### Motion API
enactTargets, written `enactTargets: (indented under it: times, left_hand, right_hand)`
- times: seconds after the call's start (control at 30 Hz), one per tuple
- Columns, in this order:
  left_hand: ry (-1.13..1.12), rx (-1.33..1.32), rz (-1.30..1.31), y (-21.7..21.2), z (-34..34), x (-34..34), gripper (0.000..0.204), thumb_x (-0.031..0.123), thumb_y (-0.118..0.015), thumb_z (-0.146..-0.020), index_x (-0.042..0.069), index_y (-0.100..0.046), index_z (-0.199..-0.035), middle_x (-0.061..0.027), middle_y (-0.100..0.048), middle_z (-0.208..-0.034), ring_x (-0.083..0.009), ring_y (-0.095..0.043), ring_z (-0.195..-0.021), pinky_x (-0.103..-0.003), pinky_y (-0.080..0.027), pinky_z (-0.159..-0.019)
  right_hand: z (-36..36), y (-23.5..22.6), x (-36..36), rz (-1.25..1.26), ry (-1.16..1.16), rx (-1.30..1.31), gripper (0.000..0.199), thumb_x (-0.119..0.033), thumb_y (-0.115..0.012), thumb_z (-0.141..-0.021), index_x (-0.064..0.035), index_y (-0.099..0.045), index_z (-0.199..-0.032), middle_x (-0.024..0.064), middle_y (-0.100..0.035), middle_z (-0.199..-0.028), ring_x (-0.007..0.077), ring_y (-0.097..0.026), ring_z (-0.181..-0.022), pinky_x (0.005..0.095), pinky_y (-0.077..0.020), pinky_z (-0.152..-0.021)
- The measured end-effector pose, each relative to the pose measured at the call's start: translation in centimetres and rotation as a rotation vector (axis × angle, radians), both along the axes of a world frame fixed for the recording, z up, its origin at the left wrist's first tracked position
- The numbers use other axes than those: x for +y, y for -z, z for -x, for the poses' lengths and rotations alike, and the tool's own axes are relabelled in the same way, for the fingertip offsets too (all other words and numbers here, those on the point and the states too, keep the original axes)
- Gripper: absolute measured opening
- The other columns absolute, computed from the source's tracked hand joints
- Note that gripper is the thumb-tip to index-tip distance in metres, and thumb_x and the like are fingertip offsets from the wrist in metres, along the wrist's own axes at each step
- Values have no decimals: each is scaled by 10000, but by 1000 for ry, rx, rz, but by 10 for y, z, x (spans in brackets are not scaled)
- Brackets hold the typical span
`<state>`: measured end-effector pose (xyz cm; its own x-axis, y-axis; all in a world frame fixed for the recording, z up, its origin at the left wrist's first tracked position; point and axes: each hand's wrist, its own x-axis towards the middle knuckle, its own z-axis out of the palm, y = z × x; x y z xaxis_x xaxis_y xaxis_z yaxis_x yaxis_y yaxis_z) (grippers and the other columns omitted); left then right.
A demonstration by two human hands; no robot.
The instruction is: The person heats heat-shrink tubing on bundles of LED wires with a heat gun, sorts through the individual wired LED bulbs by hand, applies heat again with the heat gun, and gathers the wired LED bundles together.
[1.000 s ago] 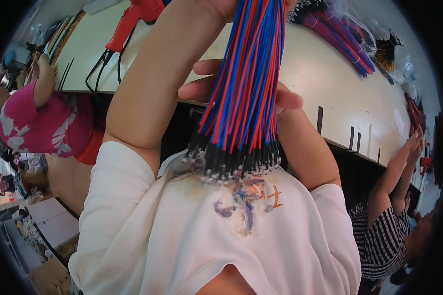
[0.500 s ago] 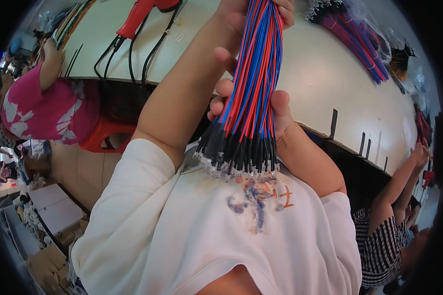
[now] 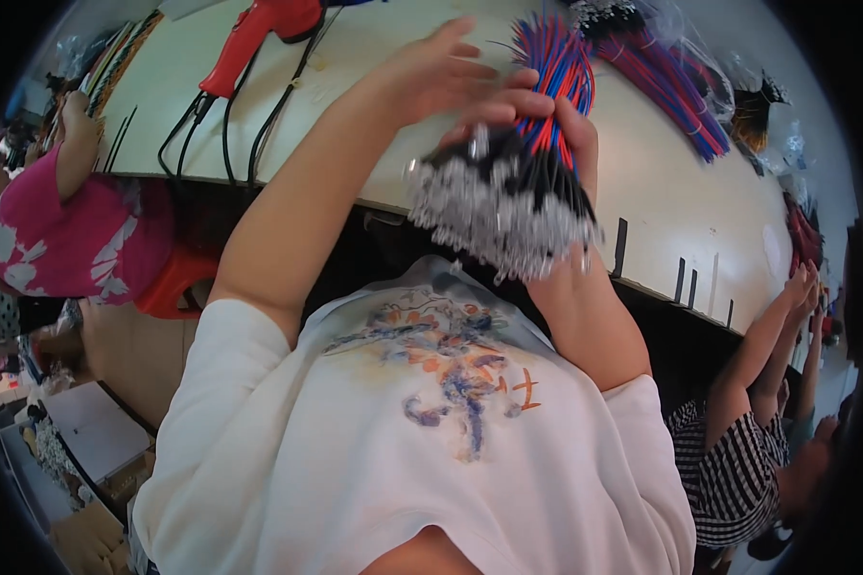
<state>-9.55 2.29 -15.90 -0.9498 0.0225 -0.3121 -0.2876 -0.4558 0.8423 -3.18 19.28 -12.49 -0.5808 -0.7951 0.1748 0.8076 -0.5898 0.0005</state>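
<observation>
A thick bundle of red and blue wires [image 3: 558,72] with black sleeves is raised over the table's near edge. Its many clear and metallic connector ends [image 3: 503,216] fan out toward me, partly smeared by motion. My right hand [image 3: 577,134] is closed around the bundle just above the black sleeves, thumb on the right side and fingers coming round from the left. Just left of the wires, my left hand [image 3: 441,77] holds nothing, its fingers stretched out and apart. The wires' far ends splay loosely above my right hand.
On the pale table [image 3: 355,144] a red heat gun [image 3: 235,53] with black cables lies at far left. Another red and blue wire bundle [image 3: 666,91] lies at far right. Co-workers sit on both sides, one in a pink top [image 3: 77,225], one in checks [image 3: 734,479].
My left hand has let go of the bundle's far part and opened beside it. The bundle's connector ends have risen away from my shirt, over the table edge.
</observation>
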Motion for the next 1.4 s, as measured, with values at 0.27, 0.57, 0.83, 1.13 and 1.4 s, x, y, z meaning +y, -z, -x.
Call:
enactTargets:
  times: [0.27,0.57,0.83,1.13,1.4]
  left_hand:
    - [-469,936,622,-61,-113,32,743,602,-221,-962,-20,-530,-1229,-173,-557,-1268,-264,-508,-1198,-395,-273,-1083]
    - [-596,1448,1135,-51,-114,3,823,688,-174,-910,39,-635,-1120,-158,-606,-1220,-320,-514,-1212,-425,-156,-1111]
    - [-856,1194,1327,-33,-90,46,802,667,-230,-906,12,-561,-1229,-167,-506,-1333,-333,-353,-1343,-422,-95,-1118]
    - [-842,1117,1597,-52,-99,30,874,668,-85,-920,0,-626,-1078,-185,-537,-1282,-334,-418,-1292,-445,-166,-1112]
    - [-814,1193,1380,-26,-119,13,809,647,-157,-927,28,-632,-1141,-138,-579,-1270,-317,-453,-1282,-411,-86,-1132]
  right_hand:
    - [16,24,-8,-255,264,-34,195,-256,-619,-891,-109,-575,-1013,17,-622,-1031,221,-577,-1046,453,-446,-982]
    - [31,12,-11,-221,199,-83,204,-286,-621,-881,-92,-625,-943,78,-642,-1008,272,-587,-1054,489,-452,-974]
    - [25,-8,-42,-117,165,-50,350,-348,-610,-874,-44,-634,-1045,120,-670,-1044,287,-634,-982,436,-498,-926]
    - [21,4,-64,-235,263,1,281,-317,-633,-867,-69,-613,-996,89,-675,-951,236,-656,-889,398,-527,-850]
    - [28,16,-56,-314,296,-12,216,-281,-625,-858,-110,-628,-990,77,-664,-992,228,-635,-948,399,-524,-869]
